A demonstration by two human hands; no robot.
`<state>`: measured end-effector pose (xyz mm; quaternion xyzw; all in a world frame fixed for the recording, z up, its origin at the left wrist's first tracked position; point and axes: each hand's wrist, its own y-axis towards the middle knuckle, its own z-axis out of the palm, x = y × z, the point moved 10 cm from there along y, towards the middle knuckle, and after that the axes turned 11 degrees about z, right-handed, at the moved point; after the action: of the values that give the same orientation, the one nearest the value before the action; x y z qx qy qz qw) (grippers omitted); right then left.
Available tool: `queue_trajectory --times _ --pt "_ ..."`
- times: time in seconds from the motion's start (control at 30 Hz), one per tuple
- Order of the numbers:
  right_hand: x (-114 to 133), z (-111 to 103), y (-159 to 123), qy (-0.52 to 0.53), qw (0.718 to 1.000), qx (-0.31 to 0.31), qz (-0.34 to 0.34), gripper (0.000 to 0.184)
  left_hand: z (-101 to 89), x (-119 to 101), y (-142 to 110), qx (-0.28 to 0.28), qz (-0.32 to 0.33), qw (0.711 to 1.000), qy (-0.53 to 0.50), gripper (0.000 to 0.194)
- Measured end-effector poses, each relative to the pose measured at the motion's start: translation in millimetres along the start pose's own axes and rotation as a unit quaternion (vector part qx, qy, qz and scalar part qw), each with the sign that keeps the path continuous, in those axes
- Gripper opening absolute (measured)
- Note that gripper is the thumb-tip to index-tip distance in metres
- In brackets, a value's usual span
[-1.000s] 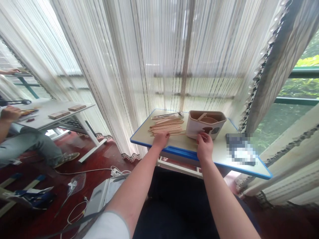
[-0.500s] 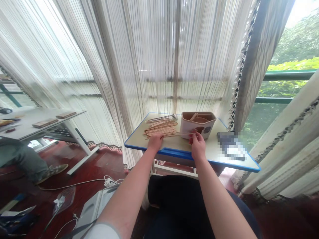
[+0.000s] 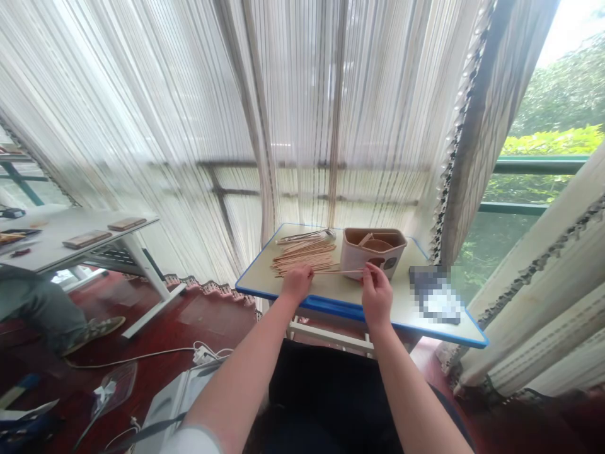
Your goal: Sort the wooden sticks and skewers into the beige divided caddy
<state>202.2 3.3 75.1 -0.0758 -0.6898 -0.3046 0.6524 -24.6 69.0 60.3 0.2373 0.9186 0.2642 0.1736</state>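
The left hand (image 3: 297, 284) and right hand (image 3: 377, 291) pinched one thin stick (image 3: 336, 272) between them, level, just on the near side of the brown-rimmed bin (image 3: 371, 252). Left of the bin lay a loose pile of sticks (image 3: 306, 255); right of it sat a dark, blurred-out object (image 3: 432, 293), all on the blue-edged table (image 3: 326, 291).

Sheer curtain (image 3: 189, 94) — white tbl (image 3: 47, 252) w/ 2 flat blocks (image 3: 86, 239) — cable (image 3: 142, 355) on red flr (image 3: 203, 315).
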Motion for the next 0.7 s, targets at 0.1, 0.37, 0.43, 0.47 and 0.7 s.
queue_trajectory --times 0.1,0.37,0.43,0.47,0.7 --pt "78.4 1.8 0.5 -0.069 0.988 0.026 -0.136 0.03 -26.4 -22.1 17.6 -0.108 0.044 0.993 -0.022 0.014" --pt "230.8 -4.6 60.7 -0.172 0.933 -0.013 -0.316 0.017 -70.9 -86.6 103.0 -0.254 0.138 0.949 -0.126 0.021" --pt "242.7 -6.2 73.3 -0.166 0.929 -0.02 -0.33 0.019 -71.6 -95.4 118.3 -0.257 0.16 0.94 -0.156 0.022" --pt "244.9 -6.2 78.0 -0.163 0.928 -0.02 -0.334 0.02 -70.6 -99.1 123.6 -0.254 0.172 0.937 -0.167 0.021" --pt "205.8 11.1 93.4 -0.179 0.932 0.031 -0.314 0.015 -56.6 -102.8 118.8 -0.278 0.177 0.924 -0.194 0.017"
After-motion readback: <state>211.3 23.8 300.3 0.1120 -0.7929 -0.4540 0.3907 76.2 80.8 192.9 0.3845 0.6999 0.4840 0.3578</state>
